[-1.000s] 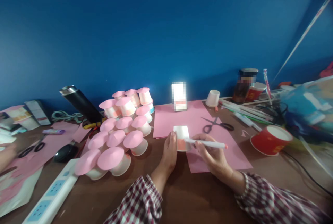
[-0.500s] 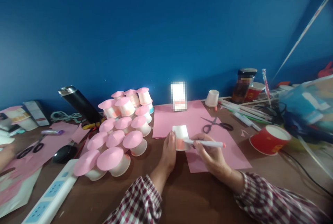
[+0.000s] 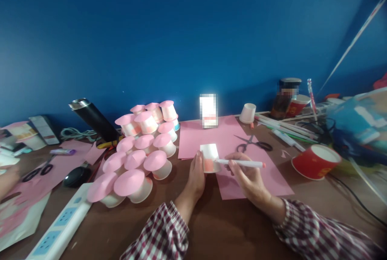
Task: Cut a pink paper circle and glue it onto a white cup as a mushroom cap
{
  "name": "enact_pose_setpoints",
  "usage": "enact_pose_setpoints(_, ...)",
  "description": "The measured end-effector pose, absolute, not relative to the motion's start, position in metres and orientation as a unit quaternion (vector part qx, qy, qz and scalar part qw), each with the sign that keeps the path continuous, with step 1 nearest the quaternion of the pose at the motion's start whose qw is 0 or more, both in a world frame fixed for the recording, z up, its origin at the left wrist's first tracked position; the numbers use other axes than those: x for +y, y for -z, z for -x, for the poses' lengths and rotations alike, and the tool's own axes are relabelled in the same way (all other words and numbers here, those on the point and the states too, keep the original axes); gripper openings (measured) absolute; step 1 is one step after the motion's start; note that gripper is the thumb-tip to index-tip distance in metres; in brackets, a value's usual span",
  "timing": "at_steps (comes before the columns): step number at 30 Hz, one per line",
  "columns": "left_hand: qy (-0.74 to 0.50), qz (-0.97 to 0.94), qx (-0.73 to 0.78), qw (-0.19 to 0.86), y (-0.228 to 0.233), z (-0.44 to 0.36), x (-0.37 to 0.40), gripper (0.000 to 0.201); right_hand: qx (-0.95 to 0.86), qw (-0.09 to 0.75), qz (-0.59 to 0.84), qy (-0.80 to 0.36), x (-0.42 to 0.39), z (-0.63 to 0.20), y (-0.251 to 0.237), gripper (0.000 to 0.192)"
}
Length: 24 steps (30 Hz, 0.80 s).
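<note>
My left hand (image 3: 196, 176) is closed around the left side of a small white paper cup (image 3: 211, 153), turned upside down, with an orange patch coloured on its lower wall. In my right hand (image 3: 246, 175) is a white marker pen (image 3: 242, 163) with a reddish end, lying nearly level. Its tip points left and meets or almost meets the right side of the cup. Under and behind my hands lie sheets of pink paper (image 3: 222, 131). Black-handled scissors (image 3: 253, 143) rest open on the paper, beyond my right hand.
Several cups with pink cone tops (image 3: 130, 181) crowd the left. Beside them are a power strip (image 3: 62, 219), a mouse (image 3: 76, 176) and a black flask (image 3: 93, 119). At right stand a red cup (image 3: 316, 162) and a white cup (image 3: 248, 113). Another person's hand (image 3: 9, 179) shows far left.
The marker and my right hand have shifted very slightly right against the cup, and more of the orange patch shows. Both hands keep their hold; the whole view has moved a little.
</note>
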<state>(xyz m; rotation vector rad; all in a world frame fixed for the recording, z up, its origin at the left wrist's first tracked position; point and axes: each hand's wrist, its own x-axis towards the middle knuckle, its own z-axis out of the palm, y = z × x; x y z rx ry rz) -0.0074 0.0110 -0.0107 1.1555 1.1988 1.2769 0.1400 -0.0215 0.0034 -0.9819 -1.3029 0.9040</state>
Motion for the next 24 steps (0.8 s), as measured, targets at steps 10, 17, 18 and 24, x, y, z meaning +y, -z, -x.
enact_pose_setpoints(10, -0.506, -0.467, 0.529, 0.496, 0.007, 0.008, 0.009, 0.052, -0.562, 0.587, 0.432, -0.391, -0.021, -0.139, -0.006, 0.015)
enact_pose_setpoints(17, -0.542, -0.435, 0.51, 0.506, 0.014, 0.006, 0.01, 0.048, -0.576, 0.577, 0.433, -0.384, -0.022, -0.139, -0.008, 0.016)
enact_pose_setpoints(18, -0.548, -0.428, 0.51, 0.507, 0.015, 0.006, 0.011, 0.047, -0.579, 0.573, 0.434, -0.385, -0.022, -0.14, -0.008, 0.016)
enact_pose_setpoints(24, -0.538, -0.428, 0.487, 0.539, 0.016, 0.005, 0.012, 0.051, -0.583, 0.569, 0.422, -0.397, -0.023, -0.141, -0.005, 0.018)
